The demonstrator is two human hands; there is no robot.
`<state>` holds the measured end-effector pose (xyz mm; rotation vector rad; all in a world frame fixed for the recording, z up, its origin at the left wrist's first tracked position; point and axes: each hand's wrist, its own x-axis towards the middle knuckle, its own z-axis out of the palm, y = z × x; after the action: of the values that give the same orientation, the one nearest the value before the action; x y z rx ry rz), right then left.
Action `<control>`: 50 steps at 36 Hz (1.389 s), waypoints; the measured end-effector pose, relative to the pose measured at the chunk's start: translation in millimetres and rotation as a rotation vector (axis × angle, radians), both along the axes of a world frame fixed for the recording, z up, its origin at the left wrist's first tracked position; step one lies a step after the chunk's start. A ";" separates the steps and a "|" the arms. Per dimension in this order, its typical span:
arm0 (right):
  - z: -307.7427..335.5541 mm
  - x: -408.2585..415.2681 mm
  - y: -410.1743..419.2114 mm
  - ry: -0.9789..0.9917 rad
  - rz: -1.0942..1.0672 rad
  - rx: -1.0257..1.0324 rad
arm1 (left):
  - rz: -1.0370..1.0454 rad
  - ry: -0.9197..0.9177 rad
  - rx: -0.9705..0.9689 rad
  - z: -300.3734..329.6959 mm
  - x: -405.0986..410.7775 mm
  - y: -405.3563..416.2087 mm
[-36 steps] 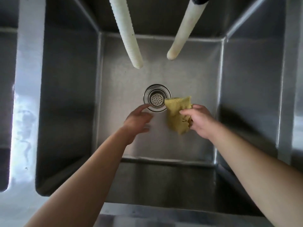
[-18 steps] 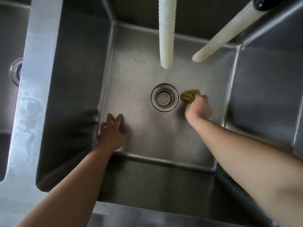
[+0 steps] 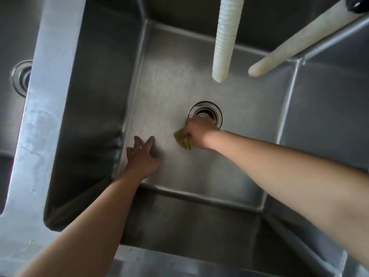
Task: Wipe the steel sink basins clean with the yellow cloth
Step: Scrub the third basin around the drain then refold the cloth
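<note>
Steel fills the whole view: one deep basin (image 3: 249,148) with its drain (image 3: 205,114) near the centre of the floor. The right hand (image 3: 199,132) covers the drain's lower left edge, fingers curled tight around the yellow cloth (image 3: 182,139), which is bunched against the basin floor just at seven o'clock from the drain. Only a crumpled corner shows beyond the fist; that visible part runs long from about eleven to five o'clock, its free tip pointing toward five. The left hand (image 3: 142,156) lies flat on the floor at eight o'clock from the drain, near the left wall, fingers spread and straight, holding nothing, seemingly as a brace.

Two pale hoses hang overhead, a ribbed hose (image 3: 224,41) at twelve o'clock and a smooth hose (image 3: 279,54) at two. A second basin's drain (image 3: 22,77) shows at nine o'clock beyond the divider (image 3: 46,108).

Risks, as I judge them: with the cloth wadded so small, each pass likely touches little steel, so patches and corners could be missed. A loose edge might snag on the drain strainer. The bracing palm could skid if the floor is wet, though I cannot tell whether it is.
</note>
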<state>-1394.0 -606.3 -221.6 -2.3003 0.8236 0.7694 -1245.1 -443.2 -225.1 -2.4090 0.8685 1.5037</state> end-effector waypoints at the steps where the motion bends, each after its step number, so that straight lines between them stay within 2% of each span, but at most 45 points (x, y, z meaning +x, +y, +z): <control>1: 3.8 -5.2 1.9 0.022 0.030 0.047 | 0.013 0.001 0.003 0.6 -1.8 -1.7; 4: 16.7 -29.7 6.0 0.055 -0.021 0.150 | 0.035 0.014 0.016 4.5 -4.9 -6.9; 7: 26.6 -57.0 10.8 -0.039 -0.321 0.192 | 0.091 0.042 -0.007 12.5 0.4 -11.1; 11: 35.1 -83.1 34.0 -0.203 -0.618 0.046 | 0.200 0.054 -0.149 36.9 14.5 -14.7; 13: 35.4 -89.1 55.2 -0.213 -0.652 -0.036 | 0.209 0.041 -0.211 54.6 21.2 -16.3; 15: 32.1 -88.3 80.8 -0.157 -0.556 0.040 | 0.200 0.040 -0.305 80.0 26.5 -17.5; 17: 25.6 -84.1 108.5 -0.094 -0.427 0.153 | 0.156 0.016 -0.479 117.0 30.7 -18.4; 20: 13.4 -68.5 138.9 0.059 -0.309 0.073 | -0.033 -0.124 -0.802 175.5 37.8 -12.9; 22: 11.2 -48.8 148.2 0.157 -0.327 0.063 | -0.161 -0.286 -0.938 198.0 47.3 -4.2; 25: 11.0 -14.3 145.4 0.110 -0.505 0.068 | -0.199 -0.458 -0.909 203.0 66.3 16.7; 28: 9.1 19.6 121.7 -0.014 -0.564 -0.001 | -0.193 -0.482 -0.845 188.5 77.9 39.4; 31: 0.0 56.9 90.0 -0.081 -0.428 -0.049 | -0.291 -0.548 -0.865 172.6 81.5 51.6; 34: -10.2 96.9 76.5 -0.145 -0.162 -0.071 | -0.292 -0.613 -0.920 164.7 81.7 53.1; 36: -13.8 115.5 86.5 -0.257 -0.001 -0.078 | -0.286 -0.622 -0.942 163.6 81.2 52.3; 39: -13.4 112.3 114.2 -0.304 0.053 0.017 | -0.287 -0.626 -0.929 167.1 80.0 52.6; 41: -8.0 93.7 131.8 -0.246 0.190 0.108 | -0.286 -0.631 -0.899 170.4 78.7 52.1; 43: -3.2 72.4 147.0 -0.328 0.320 0.148 | -0.277 -0.643 -0.887 172.2 77.3 51.0; 46: -1.7 52.1 158.9 -0.432 0.349 0.154 | -0.272 -0.664 -0.900 171.7 76.3 49.8; 50: -8.2 23.4 152.7 -0.270 0.244 0.048 | -0.300 -0.694 -0.910 167.8 76.2 50.1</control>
<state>-1370.6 -453.6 -229.8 -2.4197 0.4057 0.5539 -1168.9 -393.1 -57.3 -2.8104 1.8399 0.0577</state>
